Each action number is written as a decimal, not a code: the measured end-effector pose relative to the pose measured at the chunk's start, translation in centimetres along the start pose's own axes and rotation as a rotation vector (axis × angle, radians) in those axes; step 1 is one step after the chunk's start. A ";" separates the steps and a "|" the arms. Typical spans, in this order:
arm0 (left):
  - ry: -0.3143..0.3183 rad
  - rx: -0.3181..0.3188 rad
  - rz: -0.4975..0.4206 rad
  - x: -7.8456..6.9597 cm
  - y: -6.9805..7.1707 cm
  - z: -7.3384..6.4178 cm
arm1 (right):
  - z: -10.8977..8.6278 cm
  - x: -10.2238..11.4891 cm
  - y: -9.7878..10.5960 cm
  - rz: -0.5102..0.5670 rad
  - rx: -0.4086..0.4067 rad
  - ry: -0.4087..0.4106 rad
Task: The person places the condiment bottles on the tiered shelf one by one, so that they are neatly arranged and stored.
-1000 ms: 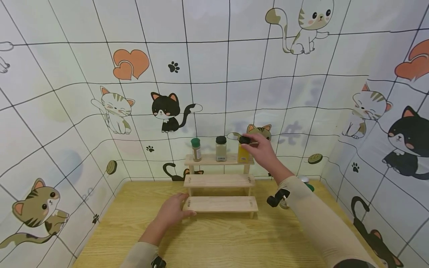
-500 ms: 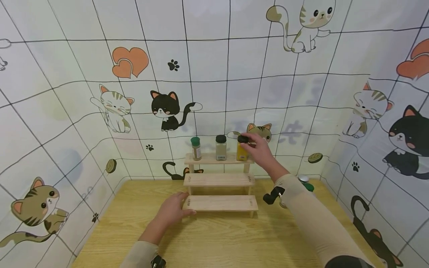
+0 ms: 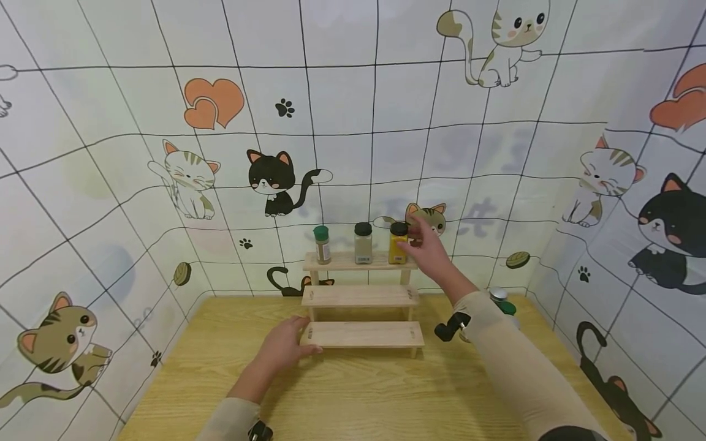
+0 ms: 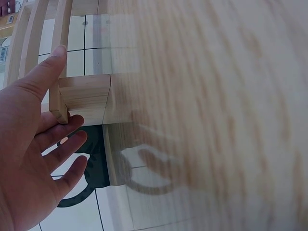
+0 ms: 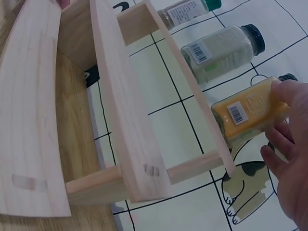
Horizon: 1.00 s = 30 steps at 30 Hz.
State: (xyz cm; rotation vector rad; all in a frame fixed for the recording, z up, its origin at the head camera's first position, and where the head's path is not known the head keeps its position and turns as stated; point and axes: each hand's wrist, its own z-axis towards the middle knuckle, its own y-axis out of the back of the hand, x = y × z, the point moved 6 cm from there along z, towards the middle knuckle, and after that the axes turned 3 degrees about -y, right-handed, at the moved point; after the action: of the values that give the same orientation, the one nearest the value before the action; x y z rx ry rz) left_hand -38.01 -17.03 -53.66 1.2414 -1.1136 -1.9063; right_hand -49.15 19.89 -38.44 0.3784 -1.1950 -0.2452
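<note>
At the centre of the frame, a 3-tier wooden rack [image 3: 360, 296] stands on a light wood-grain table [image 3: 358, 398]. Its top board [image 3: 381, 261] carries 3 upright containers: a green-capped spice bottle [image 3: 322, 248] at the left, a black-capped jar of pale contents [image 3: 363, 246] in the middle, and a black-capped yellow jar [image 3: 396, 252] near the right end. The 3 containers stand apart from each other.

The right hand [image 3: 429, 248] is at the yellow jar. In the right wrist view, its thumb touches the jar just below the cap, while the other fingers are spread beside it; the grasp is released. The left hand [image 3: 284, 349], at lower left of centre, grips the left end of the lowest board [image 3: 361, 335]; the left wrist view shows the board end between thumb and fingers.

At the right of the frame, a silver lid [image 3: 499, 294] and a green lid [image 3: 508, 308] show beyond the right sleeve [image 3: 513, 355], which partly hides the containers beneath. Black devices are worn at both wrists. Across the background, a white wall covering [image 3: 342, 122] bears black grid lines, cartoon cats, paw prints and orange hearts.
</note>
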 end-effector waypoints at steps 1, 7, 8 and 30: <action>0.002 0.001 -0.006 0.0 -0.1 0.0 | -0.2 -0.2 0.2 -0.003 0.001 -0.010; 0.014 0.009 -0.011 0.3 -0.2 0.1 | -2.3 -0.8 1.9 -0.033 0.010 -0.012; 0.015 0.009 -0.010 0.3 -0.2 0.1 | -2.7 -0.9 2.3 -0.045 0.009 -0.008; 0.021 0.008 -0.027 0.2 -0.1 -0.1 | -13.6 -3.1 9.5 -0.338 -0.085 -0.022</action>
State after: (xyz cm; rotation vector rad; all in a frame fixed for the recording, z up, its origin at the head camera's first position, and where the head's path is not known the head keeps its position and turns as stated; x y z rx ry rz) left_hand -38.01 -17.19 -53.88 1.2840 -1.1000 -1.9055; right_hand -37.61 31.81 -41.50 0.5042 -1.1345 -0.5919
